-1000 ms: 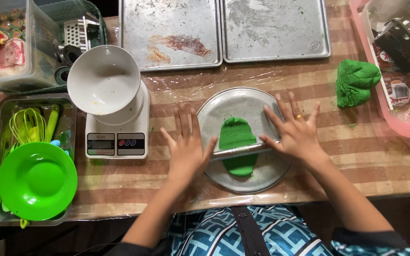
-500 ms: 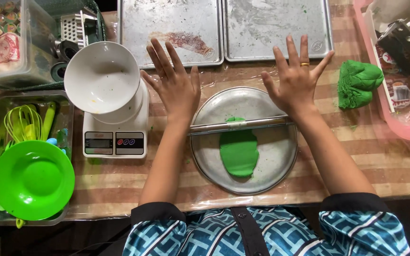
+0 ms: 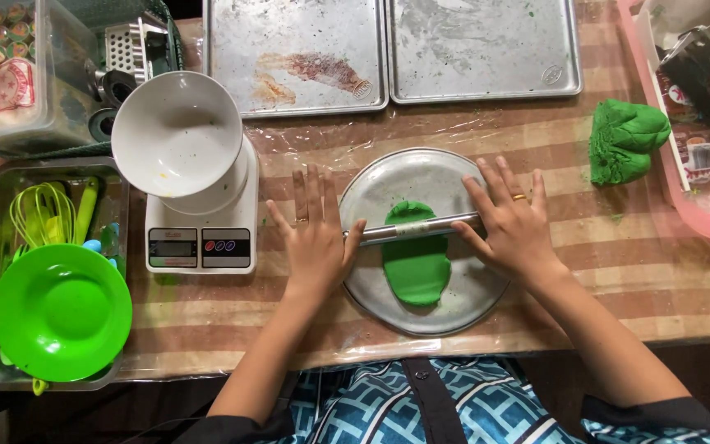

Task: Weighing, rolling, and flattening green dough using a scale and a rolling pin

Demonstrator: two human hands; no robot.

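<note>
Thin metal rolling pin (image 3: 412, 229) lying crosswise on flattened oval green dough (image 3: 416, 261), in round metal tray (image 3: 454, 306).

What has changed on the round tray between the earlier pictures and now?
The metal rolling pin came back from the tray's far edge toward the person, under the left hand and right hand. The green dough lies longer. The round tray stayed put.

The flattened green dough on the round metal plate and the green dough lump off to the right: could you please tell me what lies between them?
In the head view, the person's right hand on the metal rolling pin lies between flattened dough and lump, then the plate's rim and bare plastic-covered table.
</note>
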